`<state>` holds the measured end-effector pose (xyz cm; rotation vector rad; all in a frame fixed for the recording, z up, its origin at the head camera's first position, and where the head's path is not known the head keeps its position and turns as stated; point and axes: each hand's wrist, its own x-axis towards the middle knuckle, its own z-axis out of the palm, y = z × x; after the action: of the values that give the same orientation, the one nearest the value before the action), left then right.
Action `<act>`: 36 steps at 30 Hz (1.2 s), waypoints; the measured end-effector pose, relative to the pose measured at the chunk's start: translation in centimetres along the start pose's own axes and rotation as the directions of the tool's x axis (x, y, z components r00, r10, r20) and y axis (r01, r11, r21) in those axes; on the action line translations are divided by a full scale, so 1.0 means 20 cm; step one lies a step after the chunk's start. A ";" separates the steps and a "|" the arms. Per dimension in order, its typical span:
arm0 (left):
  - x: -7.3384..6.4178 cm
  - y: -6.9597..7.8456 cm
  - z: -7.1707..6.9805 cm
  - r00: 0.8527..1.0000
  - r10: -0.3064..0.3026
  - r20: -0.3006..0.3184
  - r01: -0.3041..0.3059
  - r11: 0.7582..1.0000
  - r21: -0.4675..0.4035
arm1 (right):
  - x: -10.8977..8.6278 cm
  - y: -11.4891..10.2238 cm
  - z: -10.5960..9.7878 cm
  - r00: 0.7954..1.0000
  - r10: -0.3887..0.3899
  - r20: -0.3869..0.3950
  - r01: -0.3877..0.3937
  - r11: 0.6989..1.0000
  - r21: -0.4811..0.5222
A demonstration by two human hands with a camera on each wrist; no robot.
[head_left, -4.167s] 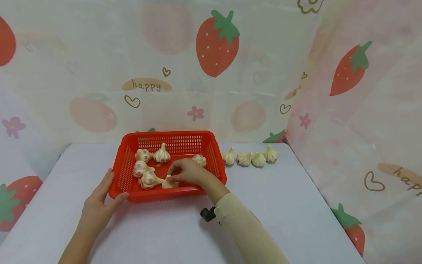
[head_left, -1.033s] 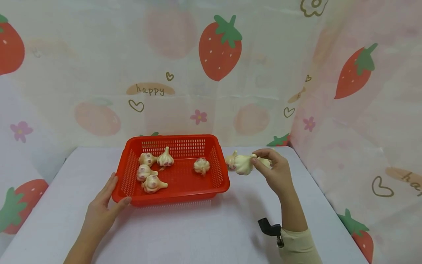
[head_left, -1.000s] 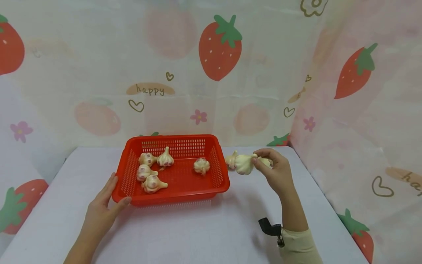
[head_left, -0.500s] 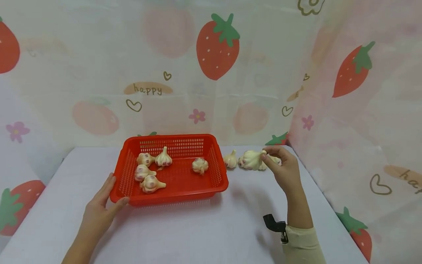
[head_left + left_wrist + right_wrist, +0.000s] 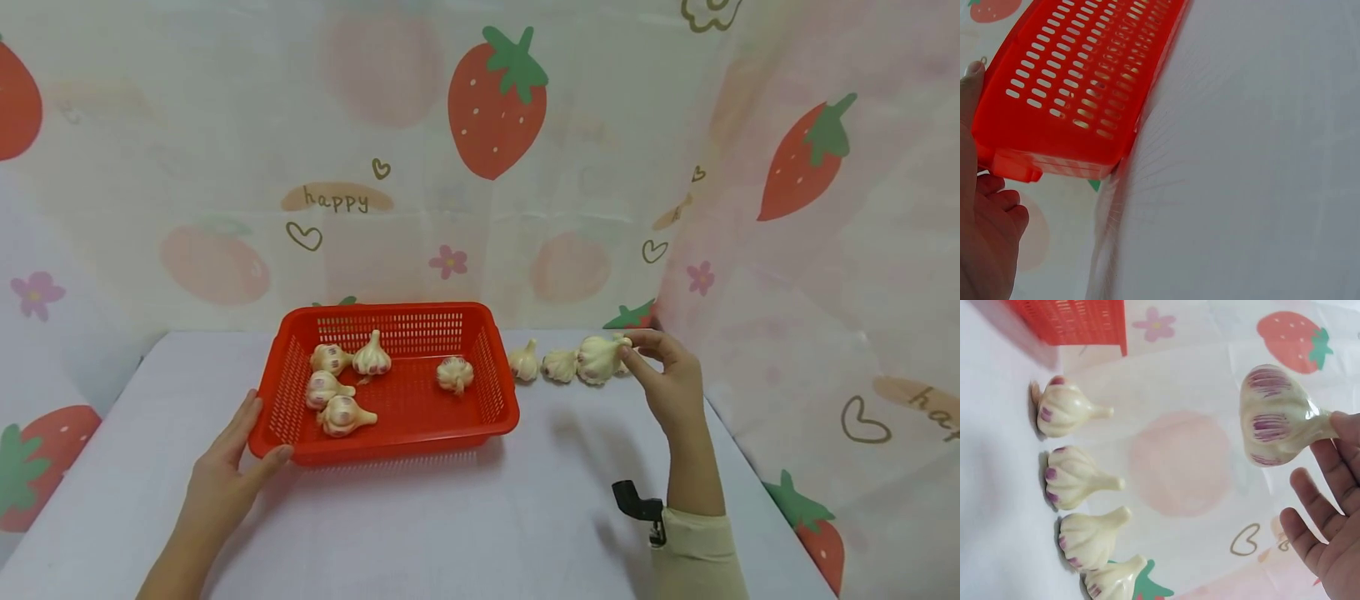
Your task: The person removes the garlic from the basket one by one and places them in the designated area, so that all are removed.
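My right hand (image 5: 663,375) pinches a garlic bulb (image 5: 1275,419) by its stem, thumb against fingertips. In the head view that bulb (image 5: 598,360) hangs in front of a row of garlic and partly hides it. The right wrist view shows several bulbs (image 5: 1085,478) lined up on the table, apart from the held one. My left hand (image 5: 225,479) holds the near left corner of a red plastic basket (image 5: 390,450), thumb on the front and fingers along the left side. Inside, several garlic bulbs (image 5: 341,416) cluster at the left; a single bulb (image 5: 454,375) lies at the right.
A white cloth covers the table (image 5: 450,533). Behind it and at the right hang curtains printed with strawberries (image 5: 498,108). The basket stands left of the garlic row. A black wrist camera (image 5: 636,502) sits at the right sleeve.
My right hand has carried a garlic bulb from the basket's front out to the right, over the row, and moved further right in the last second. The left hand stays at the basket corner.
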<state>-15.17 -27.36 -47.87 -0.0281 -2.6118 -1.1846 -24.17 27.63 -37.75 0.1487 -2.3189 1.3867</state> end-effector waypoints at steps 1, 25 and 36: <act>0.00 0.00 0.00 1.000 -0.001 0.002 0.001 1.000 -0.001 | 0.00 0.01 -0.01 1.000 0.006 -0.006 -0.006 1.000 -0.002; 0.00 -0.01 0.01 1.000 -0.025 0.019 0.025 1.000 0.007 | 0.03 0.15 -0.10 0.982 0.094 -0.163 -0.085 0.994 0.065; 0.00 -0.01 0.01 0.999 -0.037 0.016 0.037 0.999 0.009 | 0.09 0.26 -0.17 0.968 0.116 -0.220 -0.113 0.993 0.026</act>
<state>-15.26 -27.43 -48.14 0.0122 -2.6418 -1.1900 -26.29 33.29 -39.82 -0.1328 -2.1620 1.3969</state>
